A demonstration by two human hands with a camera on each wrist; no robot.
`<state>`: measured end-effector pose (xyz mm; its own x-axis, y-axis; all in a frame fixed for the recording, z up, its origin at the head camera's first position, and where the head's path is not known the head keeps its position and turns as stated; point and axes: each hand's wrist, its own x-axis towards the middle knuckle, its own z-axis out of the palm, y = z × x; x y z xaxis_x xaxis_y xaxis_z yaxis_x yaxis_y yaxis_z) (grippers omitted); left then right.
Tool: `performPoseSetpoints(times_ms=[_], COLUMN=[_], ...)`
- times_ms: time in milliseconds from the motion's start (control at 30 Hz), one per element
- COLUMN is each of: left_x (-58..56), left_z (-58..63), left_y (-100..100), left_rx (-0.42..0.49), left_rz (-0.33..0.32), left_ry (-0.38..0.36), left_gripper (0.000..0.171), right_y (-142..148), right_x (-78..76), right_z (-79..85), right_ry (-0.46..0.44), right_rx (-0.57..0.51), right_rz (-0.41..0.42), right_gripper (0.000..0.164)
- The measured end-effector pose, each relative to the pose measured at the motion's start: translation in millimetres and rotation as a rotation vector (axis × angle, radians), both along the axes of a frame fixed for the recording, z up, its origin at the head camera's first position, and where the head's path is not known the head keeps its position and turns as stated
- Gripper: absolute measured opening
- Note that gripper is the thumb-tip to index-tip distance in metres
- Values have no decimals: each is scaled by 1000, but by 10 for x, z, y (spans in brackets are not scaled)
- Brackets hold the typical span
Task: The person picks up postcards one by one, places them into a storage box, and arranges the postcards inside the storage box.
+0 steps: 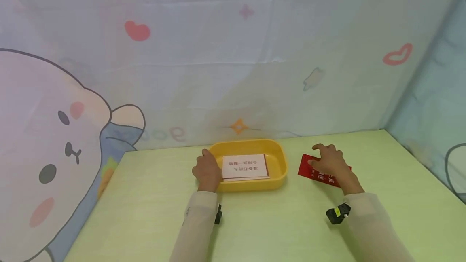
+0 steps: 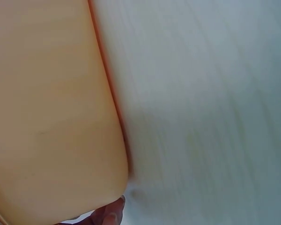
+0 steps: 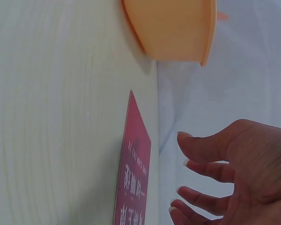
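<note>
My left hand [image 1: 207,171] grips the left end of a shallow yellow plastic tray [image 1: 251,186]. In the left wrist view its fingertips [image 2: 113,214] show at the corner of the tray's outer wall [image 2: 56,122]. White cards [image 1: 244,166] printed with Chinese characters lie stacked in the tray, a red edge showing beneath the top one. To the right of the tray, a red card [image 1: 306,167] with white lettering lies on the table. Over it hovers my right hand [image 1: 330,162], fingers loosely bent and spread, with a gap to the card [image 3: 136,173] in the right wrist view.
The pale green-yellow table [image 1: 276,229] ends at a hanging cloth backdrop [image 1: 218,51] with cartoon prints, close behind the tray. A second cloth [image 1: 437,104] hangs along the right side. A small black camera [image 1: 338,213] sits at the right wrist.
</note>
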<state>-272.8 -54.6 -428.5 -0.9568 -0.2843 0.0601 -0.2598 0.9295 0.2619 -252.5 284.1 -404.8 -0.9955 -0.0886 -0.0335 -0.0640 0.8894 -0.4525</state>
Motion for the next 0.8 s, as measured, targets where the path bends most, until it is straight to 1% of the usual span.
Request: performPoseSetpoints(times_ms=[167,233,400,467,633,800], left_x=[5,-3,-23,-26,-19,-15], left_z=[18,14,-19,-41,-56,-14], left_y=[-19,-19,-22,-19,-14,-25], left_rx=[18,23,19,21,17,2], left_rz=[-7,-7,-6,-7,-4,-6], left_ry=[-2,-2,4,5,-11,-3], left_gripper=[52,50,50,53,58,55], right_y=[139,205,351,406,530,601], right_x=[18,28,48,57,70,49], right_z=[-24,-34,-46,-59,-95,-117], right_ry=[-23,-35,-111,-141,-171,-179], right_rx=[45,61,99,113,121,126], right_rz=[9,11,6,9,16,32], right_gripper=[60,62,74,78,82,90])
